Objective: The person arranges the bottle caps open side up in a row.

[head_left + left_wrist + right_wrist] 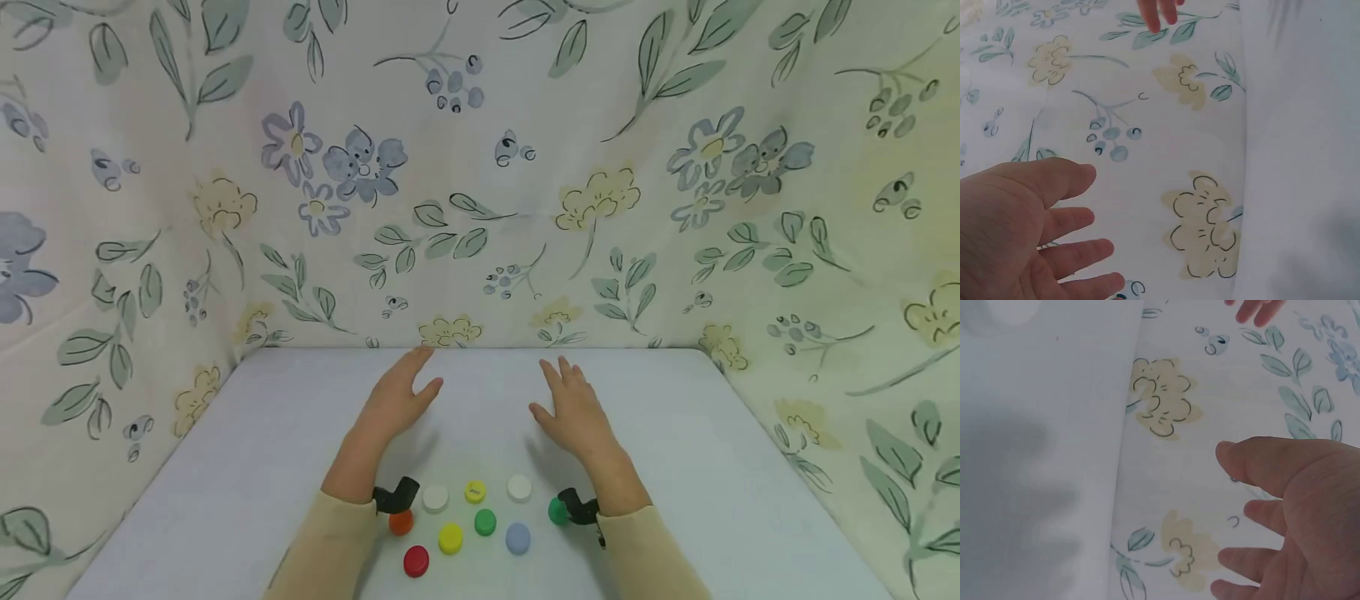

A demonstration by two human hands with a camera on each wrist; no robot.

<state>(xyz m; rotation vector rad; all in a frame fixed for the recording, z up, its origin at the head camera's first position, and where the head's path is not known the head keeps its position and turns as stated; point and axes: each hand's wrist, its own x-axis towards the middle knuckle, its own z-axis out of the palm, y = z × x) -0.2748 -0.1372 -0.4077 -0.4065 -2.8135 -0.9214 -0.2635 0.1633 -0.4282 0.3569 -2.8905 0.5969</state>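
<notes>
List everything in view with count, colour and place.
Round white caps: 2, white, farther row
Round yellow caps: 2, yellow, mid-cluster
Round green caps: 2, green, middle and right
Round orange cap: 1, orange, left
Round red cap: 1, red, front left
Round blue cap: 1, blue, front right
Flat tabletop: 1, white, under caps
Floral-print cloth: 1, white, behind tabletop
Black wrist pieces: 2, black, one per wrist
Long cloth sleeves: 2, beige, forearms
Left hand: 1, bare, above tabletop, left
Right hand: 1, bare, above tabletop, right
</notes>
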